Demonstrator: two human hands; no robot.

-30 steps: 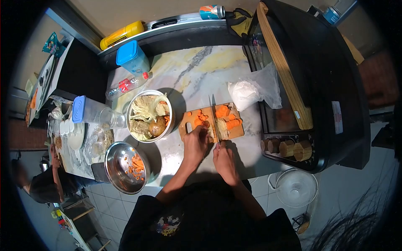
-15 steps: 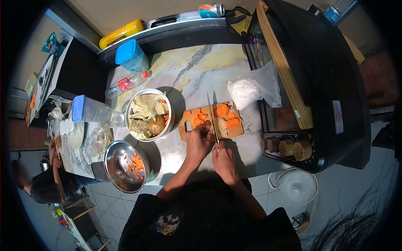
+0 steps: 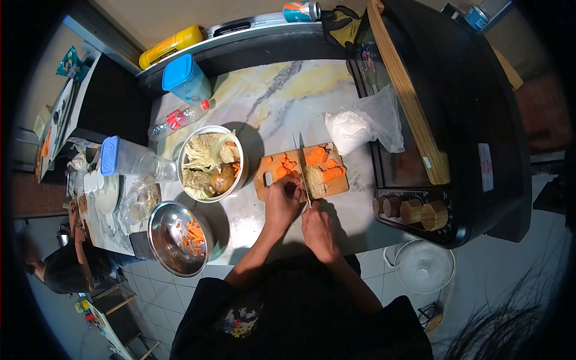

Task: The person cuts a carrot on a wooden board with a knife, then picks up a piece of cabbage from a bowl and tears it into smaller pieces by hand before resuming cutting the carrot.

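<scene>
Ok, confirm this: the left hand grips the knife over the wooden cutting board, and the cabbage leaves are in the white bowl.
Wrong hand: the head view shows the right hand gripping the knife over the wooden cutting board. The rest stands.

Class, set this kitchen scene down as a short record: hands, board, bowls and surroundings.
Left hand: fingers over the cutting board, beside the blade
Right hand: holding the knife
Board: cut orange pieces
White bowl: leafy vegetable, round brown item
Metal bowl: orange scraps
Beyond bowls: bottle, blue-lidded container
Right side: bag of white contents, black oven
</scene>
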